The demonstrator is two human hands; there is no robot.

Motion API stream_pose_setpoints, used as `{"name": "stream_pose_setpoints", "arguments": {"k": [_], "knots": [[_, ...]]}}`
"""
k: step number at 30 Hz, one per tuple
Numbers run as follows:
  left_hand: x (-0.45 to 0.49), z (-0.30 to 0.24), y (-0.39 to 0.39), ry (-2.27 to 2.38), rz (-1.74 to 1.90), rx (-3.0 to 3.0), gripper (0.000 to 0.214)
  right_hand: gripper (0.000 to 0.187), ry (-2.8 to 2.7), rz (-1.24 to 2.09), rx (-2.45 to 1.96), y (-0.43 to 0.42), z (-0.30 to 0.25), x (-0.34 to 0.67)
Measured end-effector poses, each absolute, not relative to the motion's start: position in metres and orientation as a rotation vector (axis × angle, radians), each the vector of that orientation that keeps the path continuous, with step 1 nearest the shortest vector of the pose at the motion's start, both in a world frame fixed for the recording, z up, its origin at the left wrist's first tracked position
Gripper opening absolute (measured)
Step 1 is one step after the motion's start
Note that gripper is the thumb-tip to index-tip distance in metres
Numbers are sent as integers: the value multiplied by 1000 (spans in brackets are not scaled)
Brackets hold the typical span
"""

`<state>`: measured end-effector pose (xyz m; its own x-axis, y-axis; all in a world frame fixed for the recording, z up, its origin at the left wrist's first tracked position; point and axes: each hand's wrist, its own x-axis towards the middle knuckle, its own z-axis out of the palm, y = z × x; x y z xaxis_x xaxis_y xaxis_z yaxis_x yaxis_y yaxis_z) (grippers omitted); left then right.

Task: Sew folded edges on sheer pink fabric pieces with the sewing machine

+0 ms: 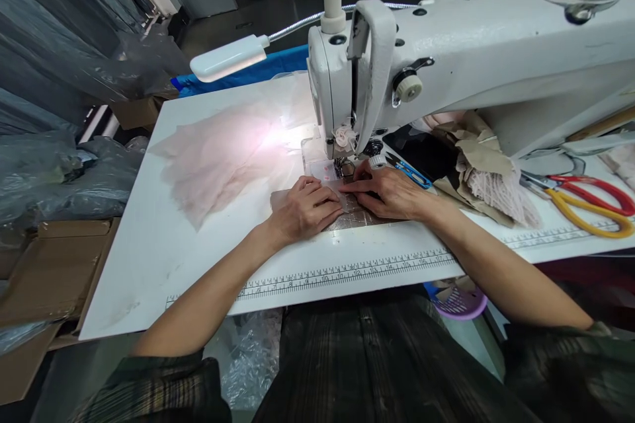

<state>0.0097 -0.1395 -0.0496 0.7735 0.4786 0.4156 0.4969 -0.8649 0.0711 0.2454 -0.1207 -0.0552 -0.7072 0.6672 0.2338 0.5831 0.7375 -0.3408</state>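
Observation:
A white sewing machine stands on a white table. Sheer pale pink fabric spreads left of its needle and presser foot. My left hand lies just in front of the foot, fingers curled and pressed down on a small piece of the pink fabric over the metal plate. My right hand sits beside it to the right, fingertips pinched on the same piece close to the foot.
A lit gooseneck lamp hangs over the fabric. Blue thread snips and scissors with red and yellow handles lie right of the machine, by crumpled beige cloth. A printed ruler runs along the front edge. Cardboard boxes stand at left.

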Motion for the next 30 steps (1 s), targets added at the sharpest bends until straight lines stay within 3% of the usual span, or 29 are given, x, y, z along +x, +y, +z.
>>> {"name": "stream_pose_setpoints", "arguments": {"k": [20, 30], "knots": [[4, -40, -151, -687, -599, -2988, 23, 35, -2581, 391, -923, -120, -60, 248], [5, -35, -155, -679, -398, -2988, 33, 35, -2657, 328, -1007, -126, -54, 244]]}}
